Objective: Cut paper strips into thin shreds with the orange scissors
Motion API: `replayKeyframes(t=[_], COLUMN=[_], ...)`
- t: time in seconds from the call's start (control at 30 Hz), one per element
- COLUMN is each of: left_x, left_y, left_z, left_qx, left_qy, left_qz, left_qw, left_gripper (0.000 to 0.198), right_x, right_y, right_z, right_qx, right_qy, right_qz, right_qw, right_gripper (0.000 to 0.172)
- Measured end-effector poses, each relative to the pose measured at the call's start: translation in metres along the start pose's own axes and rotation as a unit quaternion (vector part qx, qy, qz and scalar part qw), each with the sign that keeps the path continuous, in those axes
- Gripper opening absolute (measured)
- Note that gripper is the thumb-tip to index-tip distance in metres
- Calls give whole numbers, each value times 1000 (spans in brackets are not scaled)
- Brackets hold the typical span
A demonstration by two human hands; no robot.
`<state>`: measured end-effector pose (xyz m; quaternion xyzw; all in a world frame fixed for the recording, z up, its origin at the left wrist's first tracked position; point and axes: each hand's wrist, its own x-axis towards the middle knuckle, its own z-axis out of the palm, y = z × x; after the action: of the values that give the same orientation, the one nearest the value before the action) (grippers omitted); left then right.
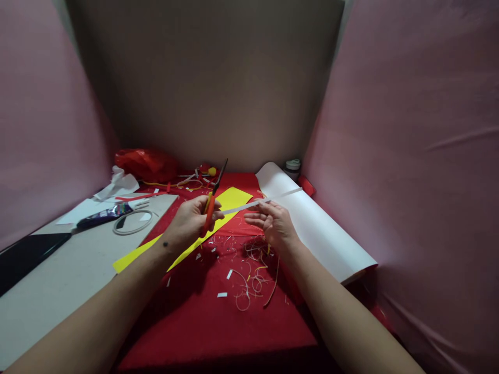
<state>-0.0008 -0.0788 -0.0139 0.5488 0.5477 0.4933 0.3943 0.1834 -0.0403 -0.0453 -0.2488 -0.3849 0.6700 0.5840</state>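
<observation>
Nearest, curled paper trimmings [249,283] litter the red corrugated sheet [202,327]; over the sheet's middle the left hand [191,221] is clenched round the orange handles of the scissors [212,201], blades pointing up and away, while the right hand [275,223] pinches in its fingertips a thin white strip [245,206] that runs from beside the scissors toward the sheet's far right corner. The cut would likely go cleanest with the strip held taut and the blades meeting it square, clear of those fingertips.
</observation>
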Motion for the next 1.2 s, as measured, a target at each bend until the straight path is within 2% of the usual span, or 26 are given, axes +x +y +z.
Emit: replayKeyframes(t=[0.17,0.4,0.57,0.97,1.07,1.2], left_x=[1,6,8,4,3,2], left_y=[-4,-7,-6,-3,-4,-8], left_z=[1,-10,-15,-18,-14,-11], left_qx=[-3,8,21,63,79,126], left_qy=[-20,15,16,45,54,38], left_qz=[6,5,3,34,31,59], left_qw=[1000,1000,1000,996,995,990], left_gripper=[31,31,29,30,31,22], right_x=[-4,-4,-4,-4,-6,-8], right_y=[10,5,4,3,5,10], right_z=[7,5,5,4,5,6], right_qx=[-33,-39,-35,-20,-31,-50], right_qy=[-25,-2,0,10,-4,-25], right_qz=[20,26,32,11,12,16], right_qw=[999,999,999,1000,999,998], right_gripper=[13,22,27,23,16,8])
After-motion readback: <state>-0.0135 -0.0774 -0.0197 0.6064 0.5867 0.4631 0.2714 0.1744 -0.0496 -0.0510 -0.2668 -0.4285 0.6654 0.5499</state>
